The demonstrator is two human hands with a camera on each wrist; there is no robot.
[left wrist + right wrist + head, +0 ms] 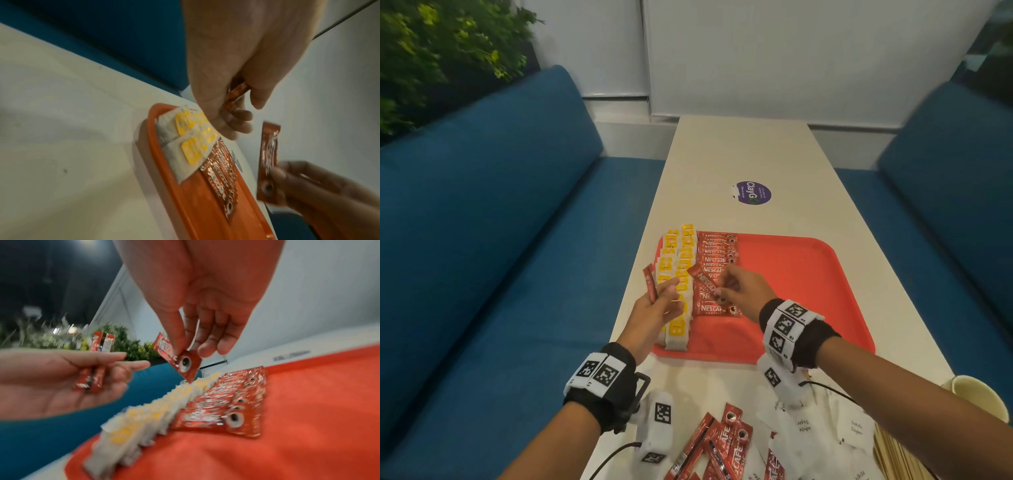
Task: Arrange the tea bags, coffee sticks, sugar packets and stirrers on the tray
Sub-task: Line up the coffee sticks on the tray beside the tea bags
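We are looking down a long white bench (739, 154) set between two blue sofas (500, 222). A red tray (808, 291) is lying on it, near us.

Along the tray's left edge we are seeing two rows of tea bags (681, 274) with yellow tags, overlapping one another. Just beside them, to the right, a row of red Nescafé coffee sticks (717, 253) is lying flat, also overlapping (lettering legible in the head view only).

The right hand (743, 291) is hovering over the near end of that row, pinching one coffee stick (702, 282) between thumb and fingertips; the stick is tilted and clear of the tray. The other fingers are hanging loosely curled.

The left hand (657, 308) is sitting above the tea bags, palm up, its thumb pressing a few more coffee sticks (650, 282) against the fingers; they are standing up out of the hand. In the right wrist view we are counting two, perhaps three (blur makes it uncertain).

On the bench nearer than the tray, loose coffee sticks (722, 445) are lying in a heap, with white sugar packets (825, 431) to their right and wooden stirrers (893, 455) at the far right. A paper cup (976, 394) is standing at the bench's right edge. A round purple sticker (753, 193) is showing beyond the tray.
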